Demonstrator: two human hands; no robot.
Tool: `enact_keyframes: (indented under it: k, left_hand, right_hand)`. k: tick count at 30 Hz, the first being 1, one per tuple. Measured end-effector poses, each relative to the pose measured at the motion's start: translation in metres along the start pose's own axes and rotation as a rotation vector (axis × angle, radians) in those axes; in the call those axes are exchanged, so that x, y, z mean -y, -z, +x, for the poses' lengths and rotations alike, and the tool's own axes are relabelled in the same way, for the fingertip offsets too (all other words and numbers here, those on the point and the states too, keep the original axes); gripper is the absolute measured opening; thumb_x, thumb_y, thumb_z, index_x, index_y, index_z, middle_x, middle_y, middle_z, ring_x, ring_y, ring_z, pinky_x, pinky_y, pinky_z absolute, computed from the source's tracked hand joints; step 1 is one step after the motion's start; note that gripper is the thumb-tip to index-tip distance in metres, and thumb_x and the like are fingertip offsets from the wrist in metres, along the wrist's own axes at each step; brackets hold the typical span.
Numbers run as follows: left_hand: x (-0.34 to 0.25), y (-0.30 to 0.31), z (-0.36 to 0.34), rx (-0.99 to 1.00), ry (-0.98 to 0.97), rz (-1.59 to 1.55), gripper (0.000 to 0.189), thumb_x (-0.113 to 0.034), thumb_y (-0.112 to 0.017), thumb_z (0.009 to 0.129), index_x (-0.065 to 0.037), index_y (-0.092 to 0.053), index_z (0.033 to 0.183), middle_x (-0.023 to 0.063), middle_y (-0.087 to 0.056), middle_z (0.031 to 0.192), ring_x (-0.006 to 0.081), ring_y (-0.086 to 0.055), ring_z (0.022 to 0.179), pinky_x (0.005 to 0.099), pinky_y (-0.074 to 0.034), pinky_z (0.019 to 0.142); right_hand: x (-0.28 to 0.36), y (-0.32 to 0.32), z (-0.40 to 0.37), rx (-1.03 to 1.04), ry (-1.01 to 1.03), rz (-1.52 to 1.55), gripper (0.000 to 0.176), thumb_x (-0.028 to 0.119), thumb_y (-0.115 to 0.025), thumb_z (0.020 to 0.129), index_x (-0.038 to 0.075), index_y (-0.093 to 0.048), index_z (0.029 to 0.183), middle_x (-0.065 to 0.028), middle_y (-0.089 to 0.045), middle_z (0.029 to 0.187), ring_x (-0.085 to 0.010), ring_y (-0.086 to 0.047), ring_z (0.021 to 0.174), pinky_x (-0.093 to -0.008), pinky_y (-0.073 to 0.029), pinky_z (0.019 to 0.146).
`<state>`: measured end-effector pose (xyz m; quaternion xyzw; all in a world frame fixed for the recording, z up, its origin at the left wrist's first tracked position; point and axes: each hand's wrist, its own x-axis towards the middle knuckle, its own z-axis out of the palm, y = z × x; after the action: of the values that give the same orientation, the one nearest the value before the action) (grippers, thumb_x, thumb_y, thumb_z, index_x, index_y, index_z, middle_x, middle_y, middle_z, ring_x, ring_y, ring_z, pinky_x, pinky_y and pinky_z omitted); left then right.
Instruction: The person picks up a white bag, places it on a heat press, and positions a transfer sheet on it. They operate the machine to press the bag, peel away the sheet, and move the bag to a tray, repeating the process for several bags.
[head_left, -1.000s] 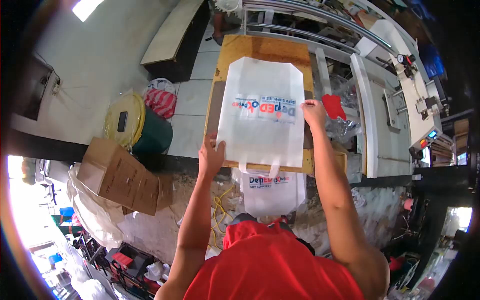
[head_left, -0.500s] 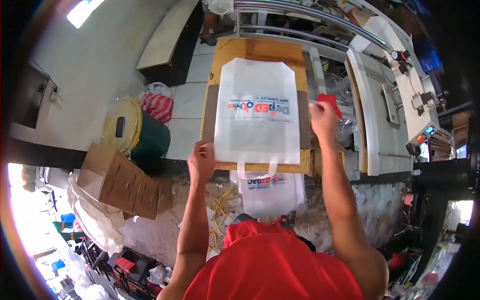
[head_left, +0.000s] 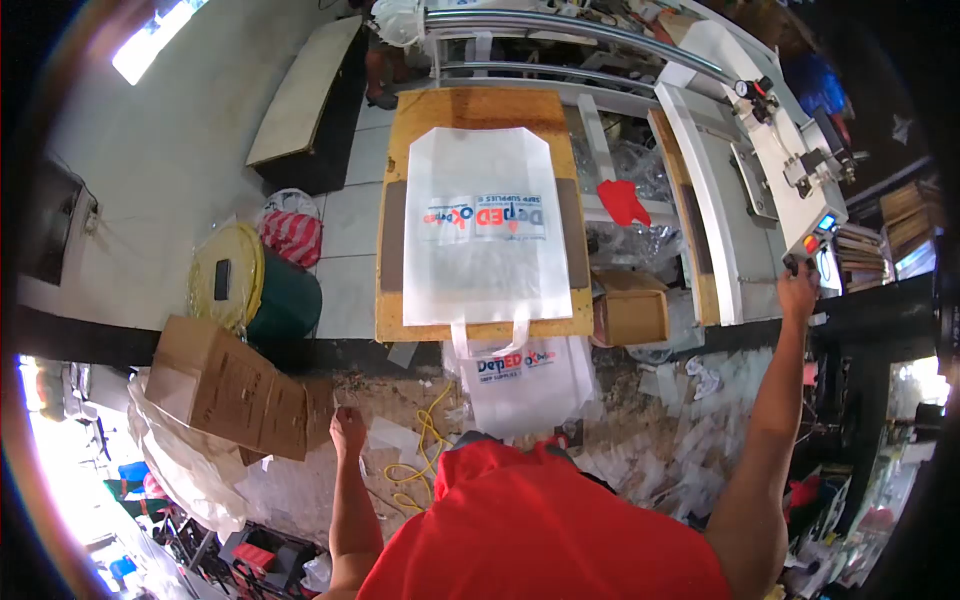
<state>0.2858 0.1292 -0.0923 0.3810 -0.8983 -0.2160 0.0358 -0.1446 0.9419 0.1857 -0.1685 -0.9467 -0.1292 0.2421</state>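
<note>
A white tote bag (head_left: 486, 270) with blue and red print lies flat on the wooden board (head_left: 575, 110), its handles hanging over the near edge. The lettering shows mirrored. My right hand (head_left: 797, 292) is at the end of the machine's control box (head_left: 812, 240), its fingers closed at a black knob (head_left: 793, 264) below a lit display and an orange button. Away from the bag, my left hand (head_left: 348, 432) hangs low over the floor near a cardboard box, fingers curled together. Whatever they may hold is too small to make out.
A second printed white bag (head_left: 535, 385) lies below the board's near edge. Metal rails (head_left: 580, 35) cross the back. Right of the board are a red cloth piece (head_left: 624, 203) and small open carton (head_left: 632, 312). A yellow cord (head_left: 425, 450) and scraps litter the floor.
My right hand has moved from beside the bag to the control box at right. My left hand has dropped away from the bag's lower corner. The view has shifted a little.
</note>
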Motion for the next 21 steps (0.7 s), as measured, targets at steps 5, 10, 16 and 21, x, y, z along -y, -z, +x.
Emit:
enact_keyframes:
  k: [5,10,16,21]
  left_hand:
    - [0.043,-0.004,-0.031,0.148,0.041,-0.062,0.021,-0.025,-0.058,0.086,-0.005,-0.067,0.087,0.0224,-0.068,0.083,0.0415,-0.066,0.083,0.0501,-0.052,0.073]
    - [0.101,-0.025,-0.045,0.232,0.007,0.068,0.022,-0.029,-0.058,0.085,-0.008,-0.066,0.083,0.021,-0.069,0.083,0.0411,-0.067,0.08,0.0515,-0.053,0.07]
    - [0.144,-0.077,-0.055,0.297,-0.277,0.133,0.018,-0.028,-0.056,0.084,-0.012,-0.064,0.079,0.0216,-0.068,0.08,0.0403,-0.067,0.077,0.051,-0.054,0.062]
    - [0.159,-0.138,-0.047,0.521,-0.135,-0.044,0.02,-0.032,-0.059,0.085,-0.015,-0.068,0.083,0.02,-0.069,0.08,0.0361,-0.069,0.078,0.0472,-0.055,0.063]
  right_hand:
    - [0.014,0.023,0.006,0.057,0.055,-0.12,0.044,0.034,-0.06,0.083,0.015,-0.06,0.123,-0.0155,-0.058,0.12,-0.0394,-0.053,0.114,-0.047,-0.046,0.096]
    - [0.007,0.01,0.005,0.11,0.166,-0.081,0.038,0.033,-0.061,0.081,0.011,-0.062,0.113,-0.0146,-0.058,0.117,-0.0393,-0.052,0.114,-0.051,-0.048,0.089]
    - [0.097,0.101,-0.068,-0.094,0.26,0.034,0.029,0.033,-0.062,0.082,0.008,-0.064,0.096,-0.0133,-0.061,0.112,-0.037,-0.057,0.098,-0.0508,-0.046,0.083]
    - [0.157,0.131,-0.084,-0.164,0.558,0.297,0.019,0.027,-0.067,0.08,0.009,-0.065,0.085,-0.0091,-0.067,0.092,-0.0341,-0.058,0.089,-0.0473,-0.044,0.081]
